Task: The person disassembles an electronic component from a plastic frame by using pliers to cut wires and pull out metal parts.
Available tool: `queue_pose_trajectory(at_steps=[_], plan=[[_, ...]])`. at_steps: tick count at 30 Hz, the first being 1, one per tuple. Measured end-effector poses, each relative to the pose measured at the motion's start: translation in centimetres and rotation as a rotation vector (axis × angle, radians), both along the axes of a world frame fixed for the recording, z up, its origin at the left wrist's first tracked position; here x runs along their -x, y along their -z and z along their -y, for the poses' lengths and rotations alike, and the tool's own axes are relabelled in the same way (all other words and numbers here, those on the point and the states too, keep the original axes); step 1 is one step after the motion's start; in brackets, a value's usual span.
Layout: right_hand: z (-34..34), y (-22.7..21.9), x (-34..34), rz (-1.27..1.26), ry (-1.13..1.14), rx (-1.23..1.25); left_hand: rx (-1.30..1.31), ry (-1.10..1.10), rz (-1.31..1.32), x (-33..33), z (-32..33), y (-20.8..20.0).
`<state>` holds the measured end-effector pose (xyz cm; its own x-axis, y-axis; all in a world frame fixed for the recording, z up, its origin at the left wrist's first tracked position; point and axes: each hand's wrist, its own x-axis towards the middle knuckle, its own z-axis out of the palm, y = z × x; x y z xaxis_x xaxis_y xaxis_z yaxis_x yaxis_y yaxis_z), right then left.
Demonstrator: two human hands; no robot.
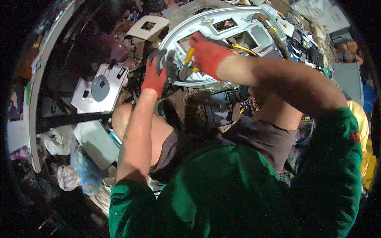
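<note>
A pale plastic panel (170,37) with rectangular cut-outs and a rounded outline lies beyond my knees. At its near left edge is my left hand (154,73), in a red glove with dark grey fingers, curled against a dark, lumpy part (172,65). The exact kind of that part is unclear. My right hand (208,55), gloved alike and a little blurred, is closed over the panel on a yellow-handled tool (189,55). Its working end points down toward the dark part, but blur hides its kind. Another yellow-handled tool (244,49) rests on the panel to the right.
What looks like a hammer (260,17) lies across the panel's far right. White plastic plates (149,27) sit at the back left, and one bears a grey disc (100,88). Crumpled plastic bags (68,177) lie at left. Mixed scrap surrounds my legs; a long pale bar (37,87) stands far left.
</note>
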<state>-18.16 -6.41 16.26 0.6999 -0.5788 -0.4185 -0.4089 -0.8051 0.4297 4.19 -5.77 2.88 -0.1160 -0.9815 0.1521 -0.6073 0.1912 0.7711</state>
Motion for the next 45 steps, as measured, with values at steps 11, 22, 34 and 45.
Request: queue_pose_trajectory(at_steps=[11, 22, 34, 45], plan=[[-7.1, 4.5, 5.2, 0.377, 0.361, 0.048, -0.457, 0.153, -0.285, -1.5, 2.7, 1.7], [-8.9, 3.9, 3.2, 0.337, 0.435, 0.07, -0.579, 0.106, -0.124, -1.2, 3.5, -0.1], [-9.2, 3.7, 1.7, 0.327, 0.493, 0.054, -0.549, 0.105, -0.159, -1.2, 3.5, 0.8], [-9.4, 3.2, 0.6, 0.209, 0.506, 0.031, -0.502, 0.107, -0.159, -1.1, 3.3, 0.6]])
